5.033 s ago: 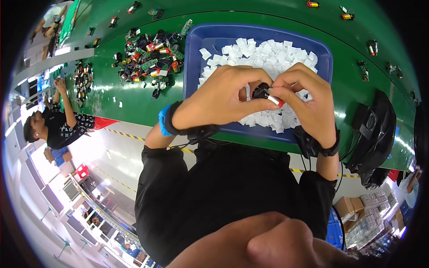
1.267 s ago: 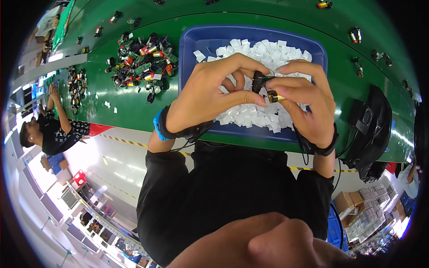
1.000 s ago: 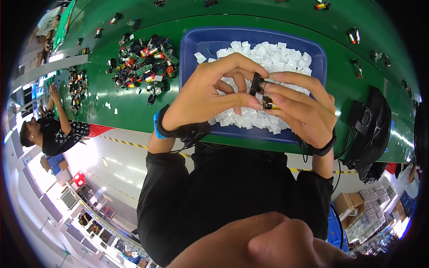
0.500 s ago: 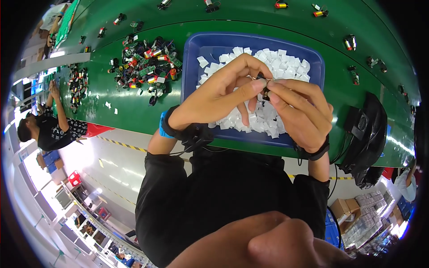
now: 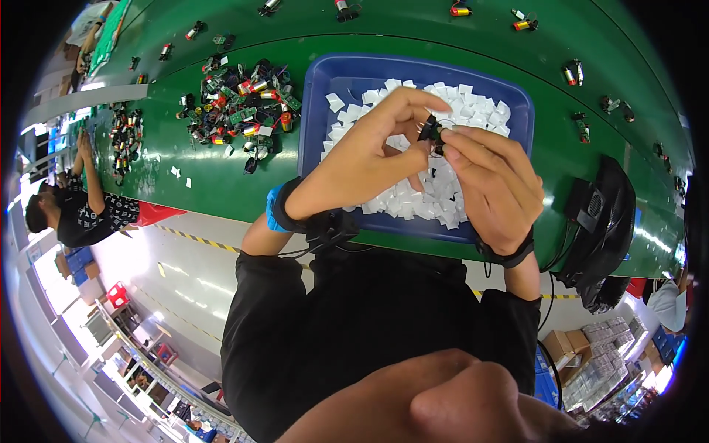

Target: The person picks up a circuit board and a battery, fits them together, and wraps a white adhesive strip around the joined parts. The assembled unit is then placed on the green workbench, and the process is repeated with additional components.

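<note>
Over a blue tray (image 5: 313,111) of small white square pieces (image 5: 436,196), both my hands meet at a small dark assembly (image 5: 430,134) with fine wires. My left hand (image 5: 369,151) curves round its left side, thumb below and index finger arched above. My right hand (image 5: 498,173) pinches its right side between thumb and fingertips. Fingers cover much of the assembly, so its exact kind cannot be made out. Black bands circle both wrists, with a blue one beside the left band.
A heap of small circuit boards with red and yellow cylinders (image 5: 244,107) lies left of the tray. Similar assemblies (image 5: 526,24) are scattered along the green table's far side. A black bag (image 5: 609,221) sits at right. Another person (image 5: 81,203) works at far left.
My left thumb has drawn back a little and the left finger gap has widened. The dark assembly has turned and shows more of itself between my hands.
</note>
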The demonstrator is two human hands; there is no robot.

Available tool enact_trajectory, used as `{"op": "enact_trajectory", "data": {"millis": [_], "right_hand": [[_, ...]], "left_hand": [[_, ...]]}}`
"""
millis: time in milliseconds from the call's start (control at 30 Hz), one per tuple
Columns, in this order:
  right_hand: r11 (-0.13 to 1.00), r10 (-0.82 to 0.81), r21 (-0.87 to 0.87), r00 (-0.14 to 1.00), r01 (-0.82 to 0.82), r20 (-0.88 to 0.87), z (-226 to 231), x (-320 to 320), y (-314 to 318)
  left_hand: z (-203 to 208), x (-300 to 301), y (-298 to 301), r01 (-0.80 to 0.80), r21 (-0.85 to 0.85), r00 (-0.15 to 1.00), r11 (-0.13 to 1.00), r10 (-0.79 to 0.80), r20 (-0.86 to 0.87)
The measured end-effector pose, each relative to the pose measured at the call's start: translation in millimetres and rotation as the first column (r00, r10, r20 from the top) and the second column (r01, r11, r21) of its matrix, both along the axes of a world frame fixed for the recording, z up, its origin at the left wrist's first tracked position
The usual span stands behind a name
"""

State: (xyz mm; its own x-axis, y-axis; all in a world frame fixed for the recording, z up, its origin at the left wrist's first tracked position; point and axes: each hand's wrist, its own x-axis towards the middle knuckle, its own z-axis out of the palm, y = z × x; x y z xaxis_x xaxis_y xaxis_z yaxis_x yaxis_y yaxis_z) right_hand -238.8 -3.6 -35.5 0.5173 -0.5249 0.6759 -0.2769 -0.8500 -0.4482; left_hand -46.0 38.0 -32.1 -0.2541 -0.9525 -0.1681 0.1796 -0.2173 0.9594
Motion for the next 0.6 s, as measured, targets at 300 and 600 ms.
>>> {"op": "enact_trajectory", "data": {"millis": [300, 600], "right_hand": [[0.998, 0.008, 0.069, 0.996, -0.014, 0.085, 1.2, -1.4, -6.8], [0.999, 0.04, -0.01, 0.996, -0.039, 0.079, 2.8, 1.0, -4.6]], "left_hand": [[1.7, 4.9, -2.8, -0.01, 0.007, 1.0, 1.0, 0.01, 0.017], [2.4, 9.9, -2.3, 0.045, -0.026, 0.994, 0.999, -0.042, 0.096]]}}
